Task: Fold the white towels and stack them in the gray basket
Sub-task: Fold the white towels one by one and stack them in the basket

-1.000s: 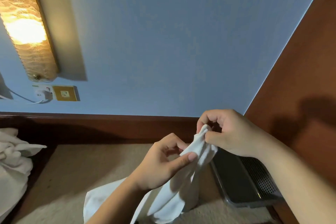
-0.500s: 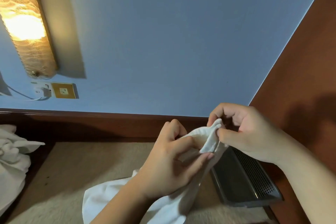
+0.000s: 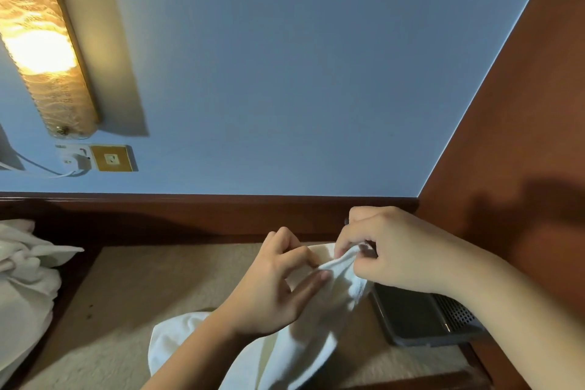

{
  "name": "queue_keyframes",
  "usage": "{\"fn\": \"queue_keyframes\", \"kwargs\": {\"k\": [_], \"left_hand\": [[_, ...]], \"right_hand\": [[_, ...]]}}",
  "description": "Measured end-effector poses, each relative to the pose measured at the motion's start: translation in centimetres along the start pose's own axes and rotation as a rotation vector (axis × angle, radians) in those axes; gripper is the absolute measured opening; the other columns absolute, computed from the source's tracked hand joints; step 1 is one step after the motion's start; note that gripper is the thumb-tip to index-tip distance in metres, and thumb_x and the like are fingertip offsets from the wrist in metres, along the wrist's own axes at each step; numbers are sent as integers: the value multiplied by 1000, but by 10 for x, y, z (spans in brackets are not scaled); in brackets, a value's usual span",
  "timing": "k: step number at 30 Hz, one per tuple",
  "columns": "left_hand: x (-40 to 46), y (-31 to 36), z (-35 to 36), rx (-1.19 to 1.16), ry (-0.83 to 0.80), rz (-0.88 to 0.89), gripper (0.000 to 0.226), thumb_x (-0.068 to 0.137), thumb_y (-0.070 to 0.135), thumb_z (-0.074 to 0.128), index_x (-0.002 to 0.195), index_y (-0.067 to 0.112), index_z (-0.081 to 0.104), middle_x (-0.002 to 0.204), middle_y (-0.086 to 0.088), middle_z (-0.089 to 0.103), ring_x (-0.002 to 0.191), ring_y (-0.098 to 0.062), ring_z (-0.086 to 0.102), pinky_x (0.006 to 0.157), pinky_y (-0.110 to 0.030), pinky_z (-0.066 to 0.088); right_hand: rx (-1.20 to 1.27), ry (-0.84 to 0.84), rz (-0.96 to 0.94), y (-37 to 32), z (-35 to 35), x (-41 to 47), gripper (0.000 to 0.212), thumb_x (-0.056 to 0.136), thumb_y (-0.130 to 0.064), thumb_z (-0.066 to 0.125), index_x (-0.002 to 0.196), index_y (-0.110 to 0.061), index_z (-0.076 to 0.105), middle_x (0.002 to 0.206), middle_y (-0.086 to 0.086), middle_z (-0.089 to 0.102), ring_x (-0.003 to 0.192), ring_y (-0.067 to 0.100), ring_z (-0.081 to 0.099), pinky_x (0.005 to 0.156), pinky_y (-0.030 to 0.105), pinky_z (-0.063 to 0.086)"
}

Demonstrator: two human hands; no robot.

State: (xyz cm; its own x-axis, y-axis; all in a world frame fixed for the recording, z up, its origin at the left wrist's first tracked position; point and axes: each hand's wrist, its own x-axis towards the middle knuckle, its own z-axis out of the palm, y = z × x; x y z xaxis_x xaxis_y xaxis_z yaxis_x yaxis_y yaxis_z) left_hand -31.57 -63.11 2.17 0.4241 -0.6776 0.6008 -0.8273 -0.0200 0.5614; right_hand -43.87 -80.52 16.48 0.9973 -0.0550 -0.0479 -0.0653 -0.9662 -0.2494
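Lit lamp (image 3: 41, 44) and socket (image 3: 110, 158) on the blue wall, a heap of towels (image 3: 22, 279) far left; gray basket (image 3: 424, 317) sits right, half hidden behind the right hand (image 3: 392, 250); both it and the left hand (image 3: 272, 291) pinch the towel's (image 3: 304, 336) top edge; cloth hangs down-left over the beige surface (image 3: 133, 294).

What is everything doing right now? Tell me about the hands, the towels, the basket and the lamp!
left hand: pinches the towel's edge
right hand: pinches the same edge
white towel: unfolded, hanging from both hands
gray basket: on the surface, no towel visible inside
towel pile: crumpled, unfolded
wall lamp: lit
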Motion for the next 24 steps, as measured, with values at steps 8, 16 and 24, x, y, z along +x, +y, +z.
{"fn": "queue_keyframes", "kwargs": {"k": [8, 16, 24], "left_hand": [[-7, 2, 3, 101, -42, 112, 17, 103, 32, 64, 120, 33, 69, 93, 7, 39, 86, -16, 43, 79, -31, 39], [-14, -3, 3, 127, -10, 57, 20, 107, 32, 57, 95, 17, 60, 90, 11, 41, 81, -16, 39, 71, -30, 37], [-18, -4, 2, 105, 21, 31, 23, 106, 34, 59, 91, 16, 60, 88, 9, 48, 78, -18, 43, 68, -33, 41]], "right_hand": [[35, -79, 15, 5, 18, -1, 13, 92, -27, 67, 94, -34, 77, 93, -15, 55, 83, 7, 58, 66, 19, 45], [92, -132, 20, 3, 29, 4, 27, 88, -61, 71, 85, -35, 76, 96, -14, 60, 89, 10, 61, 78, 37, 55], [43, -100, 20, 1, 44, 15, 26, 98, -43, 65, 80, -27, 75, 91, -12, 64, 82, 8, 64, 79, 39, 58]]}}
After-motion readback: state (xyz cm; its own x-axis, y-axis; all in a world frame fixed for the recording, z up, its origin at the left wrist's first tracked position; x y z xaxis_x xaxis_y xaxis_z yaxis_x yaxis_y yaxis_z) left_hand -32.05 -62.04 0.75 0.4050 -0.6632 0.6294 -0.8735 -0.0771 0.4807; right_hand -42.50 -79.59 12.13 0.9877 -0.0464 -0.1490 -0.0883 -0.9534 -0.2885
